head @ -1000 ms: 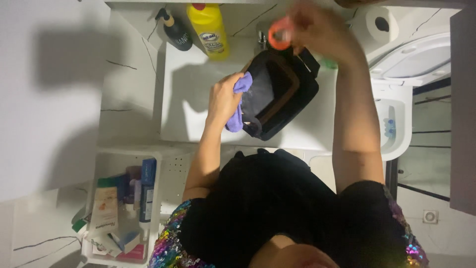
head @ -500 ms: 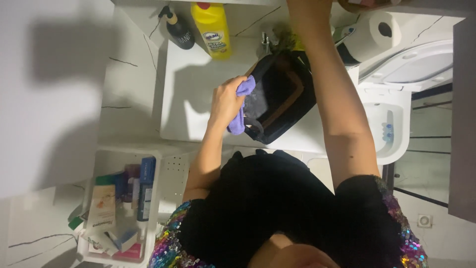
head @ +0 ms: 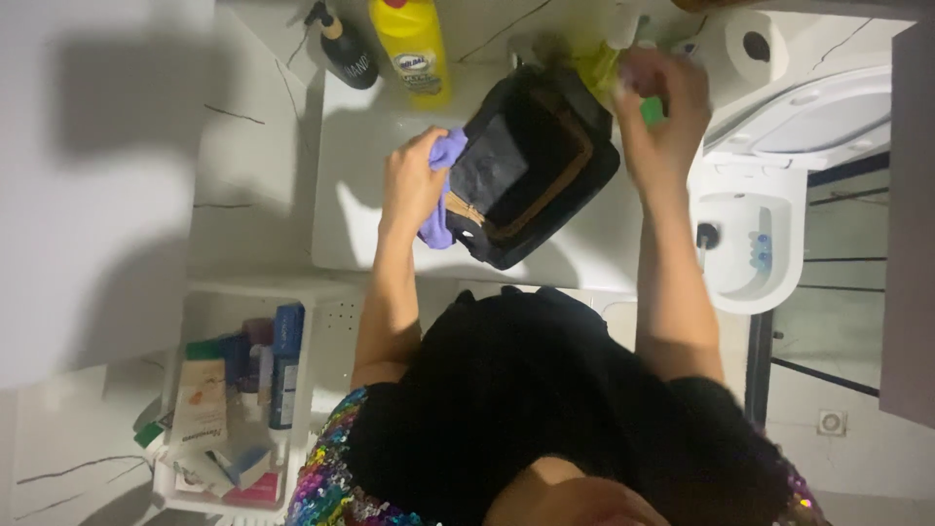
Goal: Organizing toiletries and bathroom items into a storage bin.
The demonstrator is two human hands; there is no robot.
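Black bag (head: pixel 531 166) sits in the white sink (head: pixel 370 195), btwn both hands. Left hand (head: pixel 411 185) grips purple cloth (head: pixel 440 190) against bag's left edge; right hand (head: pixel 662 107) just beside it, blurred, grip unclear.

We note a white sink counter (head: pixel 370 209) carrying a black bag (head: pixel 531 166) at its middle, with a yellow bottle (head: pixel 409 44) and a dark pump dispenser (head: pixel 346 54) standing along its back edge.
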